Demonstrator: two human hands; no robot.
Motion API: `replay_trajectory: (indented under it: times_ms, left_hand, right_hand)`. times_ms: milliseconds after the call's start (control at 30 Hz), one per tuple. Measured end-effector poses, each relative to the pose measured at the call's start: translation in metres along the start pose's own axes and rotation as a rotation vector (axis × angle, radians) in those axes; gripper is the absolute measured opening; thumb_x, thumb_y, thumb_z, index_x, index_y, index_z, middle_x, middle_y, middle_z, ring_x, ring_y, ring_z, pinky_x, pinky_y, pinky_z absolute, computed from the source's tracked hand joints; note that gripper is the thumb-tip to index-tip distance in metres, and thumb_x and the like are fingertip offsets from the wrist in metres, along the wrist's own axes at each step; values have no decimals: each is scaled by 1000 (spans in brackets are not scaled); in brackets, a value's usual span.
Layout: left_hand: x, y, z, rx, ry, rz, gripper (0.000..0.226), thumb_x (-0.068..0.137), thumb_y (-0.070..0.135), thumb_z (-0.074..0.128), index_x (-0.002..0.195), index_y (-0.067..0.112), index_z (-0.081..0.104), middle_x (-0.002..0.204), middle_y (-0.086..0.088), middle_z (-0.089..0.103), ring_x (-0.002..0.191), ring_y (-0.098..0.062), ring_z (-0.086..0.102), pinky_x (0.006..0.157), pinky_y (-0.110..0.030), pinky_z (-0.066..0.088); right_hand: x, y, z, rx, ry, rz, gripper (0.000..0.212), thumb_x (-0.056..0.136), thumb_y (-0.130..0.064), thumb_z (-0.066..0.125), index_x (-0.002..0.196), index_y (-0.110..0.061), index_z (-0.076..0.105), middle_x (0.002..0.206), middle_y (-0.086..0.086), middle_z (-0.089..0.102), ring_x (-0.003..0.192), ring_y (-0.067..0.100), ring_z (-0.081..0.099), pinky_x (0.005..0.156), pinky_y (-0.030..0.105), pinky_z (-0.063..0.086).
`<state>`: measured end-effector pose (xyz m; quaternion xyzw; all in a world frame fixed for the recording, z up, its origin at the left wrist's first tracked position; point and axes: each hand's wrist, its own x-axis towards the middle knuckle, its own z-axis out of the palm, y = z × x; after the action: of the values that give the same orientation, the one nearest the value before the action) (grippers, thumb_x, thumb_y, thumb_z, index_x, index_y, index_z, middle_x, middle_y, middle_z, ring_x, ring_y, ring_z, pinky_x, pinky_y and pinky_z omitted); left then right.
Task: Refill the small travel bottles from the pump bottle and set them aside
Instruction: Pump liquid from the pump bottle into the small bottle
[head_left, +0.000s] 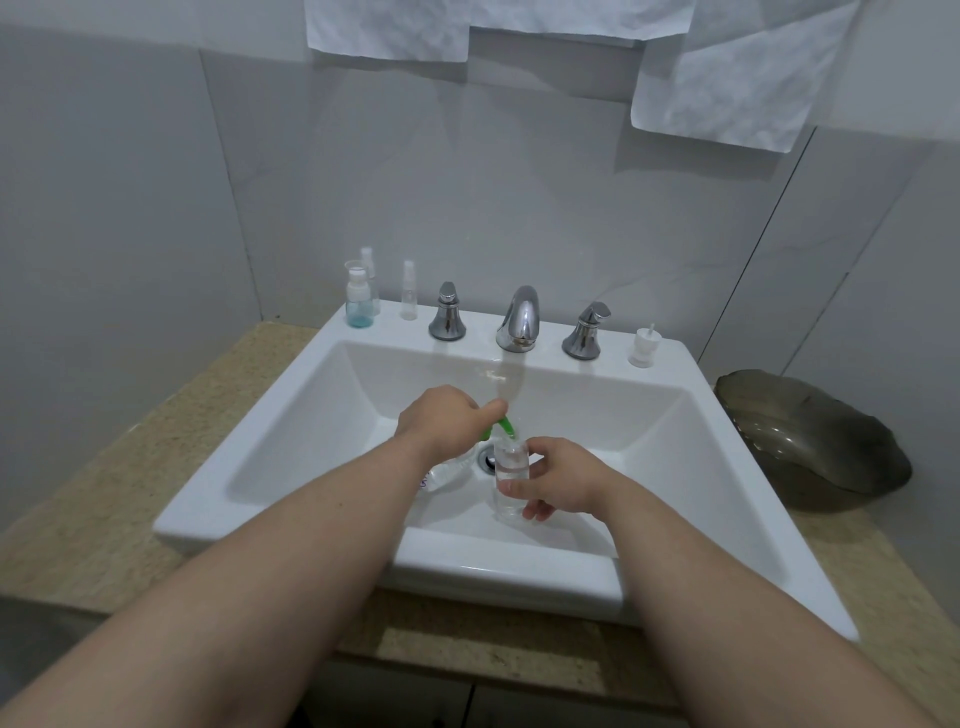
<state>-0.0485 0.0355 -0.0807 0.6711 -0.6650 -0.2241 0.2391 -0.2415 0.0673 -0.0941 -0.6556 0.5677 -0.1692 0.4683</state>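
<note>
Over the drain (488, 460), you are holding the travel bottle (511, 475) upright, with its long axis near vertical and its mouth up. Your right grip (563, 480) is coming in from right of the drain, fingers and thumb wrapping the bottle's lower half.

Your left grip (441, 423) is sitting just left of the drain and slightly beyond it, fingers curling over the head of the pump bottle (441, 474). Its clear body is showing only partly under the wrist and looks tilted.

The green spout (501, 428) is reaching from the left grip rightward and down, its tip meeting the travel bottle's mouth. It is too small to tell whether the tip is inside the neck or only at the rim. Clear liquid appears to be standing partway up the bottle.

Judgement: you are mid-fill, and the next press depends on keeping the spout tip and the mouth in line.

Well beyond the drain and to its left, other small bottles (358, 299) are standing on the sink (254, 431) ledge. A loose cap (644, 348) is sitting beyond the drain to its right.
</note>
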Motion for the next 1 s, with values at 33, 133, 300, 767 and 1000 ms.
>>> replay_trajectory:
  times_ms: [33, 133, 300, 767, 1000]
  left_hand:
    - [0, 0, 0, 4, -2, -1, 53, 89, 60, 51, 58, 17, 54, 56, 3, 49, 62, -21, 51, 60, -29, 40]
    - [0, 0, 0, 4, 3, 1, 47, 86, 57, 52, 61, 18, 54, 56, 2, 44, 60, -22, 46, 61, -31, 41]
    - [-2, -1, -1, 7, 10, 15, 55, 89, 62, 51, 58, 17, 54, 54, 5, 48, 61, -20, 50, 60, -30, 40]
    - [-5, -7, -2, -33, 6, 36, 71, 85, 86, 42, 73, 24, 74, 79, 11, 74, 80, -14, 66, 77, -34, 50]
    - [-2, -4, -1, -20, 11, 10, 68, 88, 82, 44, 69, 23, 73, 68, 8, 67, 77, -17, 66, 72, -33, 47]
  right_hand:
    - [0, 0, 0, -3, -4, 3, 37, 89, -22, 82, 119, -11, 62, 86, 4, 76, 71, 26, 73, 62, 28, 58]
    - [0, -1, 0, -10, -13, 8, 37, 89, -22, 82, 120, -11, 62, 80, 0, 75, 69, 25, 73, 62, 28, 58]
    - [-1, -1, 1, 0, -8, 7, 38, 89, -21, 82, 120, -12, 62, 83, 3, 75, 70, 25, 73, 62, 28, 58]
    - [1, 0, -1, 15, 9, -8, 38, 89, -24, 82, 120, -14, 61, 100, 14, 77, 74, 27, 74, 64, 29, 59]
    - [2, 1, -1, 20, 12, -14, 39, 89, -24, 82, 121, -14, 61, 100, 15, 77, 74, 27, 74, 63, 28, 58]
